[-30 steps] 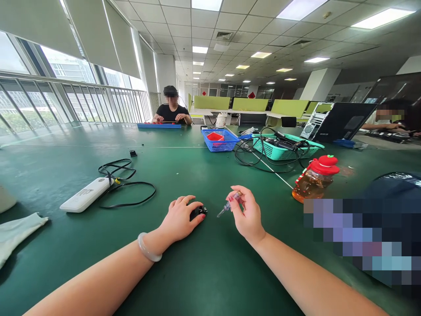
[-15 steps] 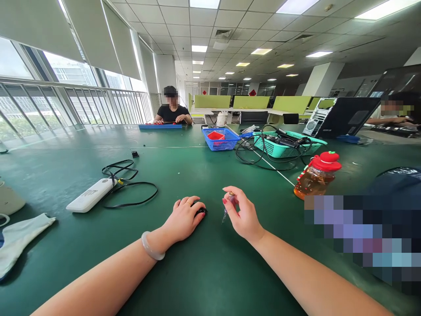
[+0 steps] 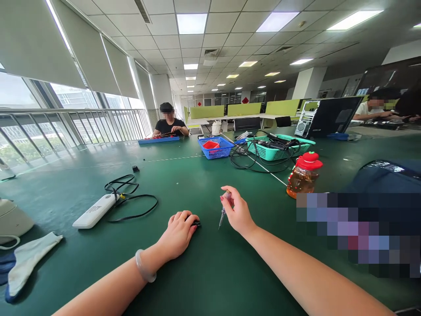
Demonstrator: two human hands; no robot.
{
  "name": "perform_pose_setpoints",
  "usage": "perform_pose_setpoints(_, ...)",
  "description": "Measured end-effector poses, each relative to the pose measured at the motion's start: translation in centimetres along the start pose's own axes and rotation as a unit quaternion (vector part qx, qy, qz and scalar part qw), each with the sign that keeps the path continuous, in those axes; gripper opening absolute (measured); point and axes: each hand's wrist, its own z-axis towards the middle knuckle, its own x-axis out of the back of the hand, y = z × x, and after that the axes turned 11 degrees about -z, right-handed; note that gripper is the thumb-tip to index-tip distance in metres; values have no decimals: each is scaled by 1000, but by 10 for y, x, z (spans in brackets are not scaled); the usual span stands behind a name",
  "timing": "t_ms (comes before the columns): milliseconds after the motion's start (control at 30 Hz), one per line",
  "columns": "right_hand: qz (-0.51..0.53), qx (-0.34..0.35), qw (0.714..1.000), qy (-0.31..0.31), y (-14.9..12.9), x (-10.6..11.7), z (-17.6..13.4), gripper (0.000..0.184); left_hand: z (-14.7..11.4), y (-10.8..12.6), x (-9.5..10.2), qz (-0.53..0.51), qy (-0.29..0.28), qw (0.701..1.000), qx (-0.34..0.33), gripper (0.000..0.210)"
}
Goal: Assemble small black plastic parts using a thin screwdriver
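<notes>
My left hand point(image 3: 180, 232), with a pale bangle at the wrist, rests on the green table with its fingers curled over a small black part point(image 3: 196, 223). Most of that part is hidden under the fingers, so its kind does not show. To the right, my right hand point(image 3: 237, 211) pinches a small screwdriver point(image 3: 222, 214) with a clear purplish handle between thumb and fingers. Its thin metal blade points down and slightly left, near the tabletop; whether the tip touches I cannot tell. A gap of bare table separates the two hands.
A white power bank point(image 3: 97, 211) with a black cable lies left. Beyond stand a blue basket point(image 3: 215, 151), a green basket point(image 3: 263, 151) with cables, and a red-lidded bottle point(image 3: 301, 177). A cloth item point(image 3: 31, 259) lies near left. A person point(image 3: 169, 125) sits at the far edge.
The view has tilted and shifted, so the scene sits a little differently. The screwdriver's blade now shows more clearly, pointing down. Both hands keep their holds.
</notes>
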Motion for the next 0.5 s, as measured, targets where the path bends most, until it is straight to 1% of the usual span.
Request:
perform_pose_setpoints(100,-9,12,1000,-5,-3,0,-2,26,-30,-6,11,-11,-8,1000,4,29)
perform_pose_setpoints(200,-18,22,1000,-5,-5,-1,-3,26,-68,-25,25,3,9,1000,26,30)
perform_pose_setpoints(267,-22,29,999,-4,-4,-1,-3,26,-96,-46,35,26,33,998,45,31)
perform_pose_setpoints(367,-23,32,999,-3,-2,-1,-3,26,-134,-84,52,65,76,992,72,31)
perform_pose_setpoints(433,-23,29,999,-2,-1,-2,-2,26,-154,-110,62,83,98,987,98,31)
perform_pose_setpoints(500,-26,27,999,-1,-1,-2,-2,26,-170,-128,71,91,115,982,120,32)
